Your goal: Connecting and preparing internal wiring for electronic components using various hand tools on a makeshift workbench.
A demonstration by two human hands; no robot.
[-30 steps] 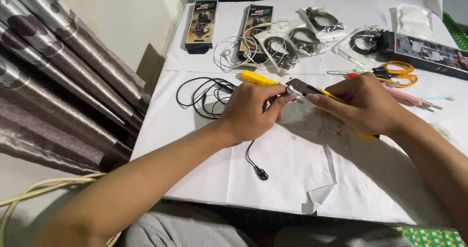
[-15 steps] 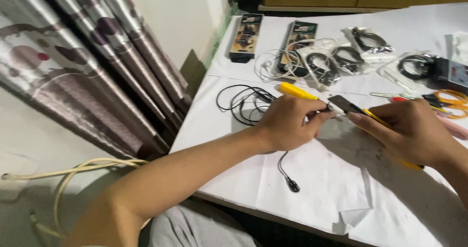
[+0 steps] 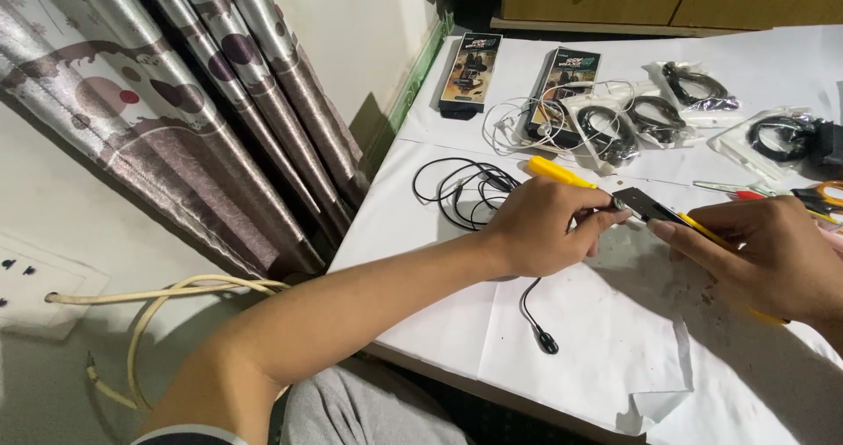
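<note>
- The left hand (image 3: 540, 230) is pinched shut, thumb and forefinger closed on the end of a thin black cable (image 3: 530, 313). That cable drops from under the hand and ends in a small black earbud tip (image 3: 548, 343) lying on the white paper-covered surface (image 3: 580, 348).
- Just right of the left hand, the right hand (image 3: 764, 256) is curled closed around a yellow-handled cutting tool (image 3: 652, 208), which looks like a wire stripper or utility knife. Its dark metal head points left, toward the left fingertips.
- The tool's long axis runs from the right hand, low on the right, up and leftwards to the pinch; head and pinched cable end are touching or very nearly so, I cannot tell which.
- Both hands are equally close to the meeting point. The left forearm comes in from the lower left; the right wrist enters from the right edge.
- Just beyond the left hand lie a yellow-handled screwdriver (image 3: 560, 173) and a loose coil of black wire (image 3: 465, 190).
- Farther beyond it are two dark product boxes (image 3: 471, 69) and bagged cables (image 3: 694, 89).
</note>
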